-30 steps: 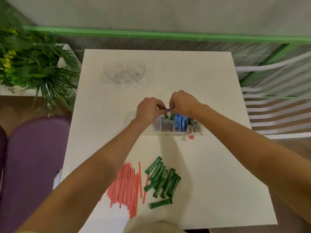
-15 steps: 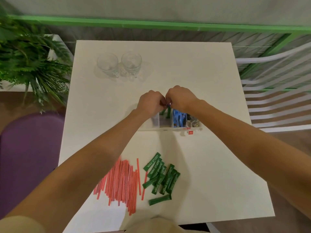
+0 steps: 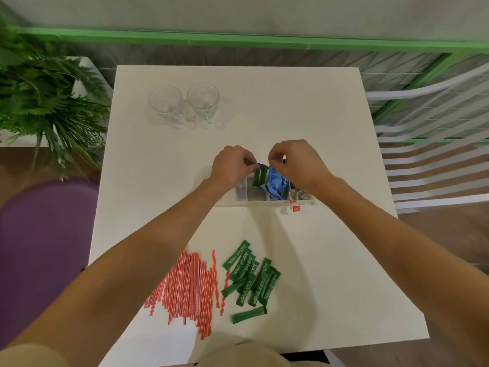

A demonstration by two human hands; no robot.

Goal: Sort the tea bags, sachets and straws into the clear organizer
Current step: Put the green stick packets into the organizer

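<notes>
Left hand (image 3: 234, 165) pinches green sachets (image 3: 258, 177) by tops, standing them upright in clear organizer (image 3: 242, 190) beside blue sachets (image 3: 275, 181). Right hand (image 3: 295, 161) curled above; cannot tell grasp. Straws (image 3: 190, 284) wait on bench (image 3: 291, 115).

Drawn apart from the knuckle-to-knuckle touch of half a second ago: left hand (image 3: 234, 164) off toward 9 o'clock, right hand (image 3: 293, 161) toward 3 o'clock, opening a gap and uncovering more of the green sachets (image 3: 258, 176) upright in the clear organizer (image 3: 239, 201)
</notes>
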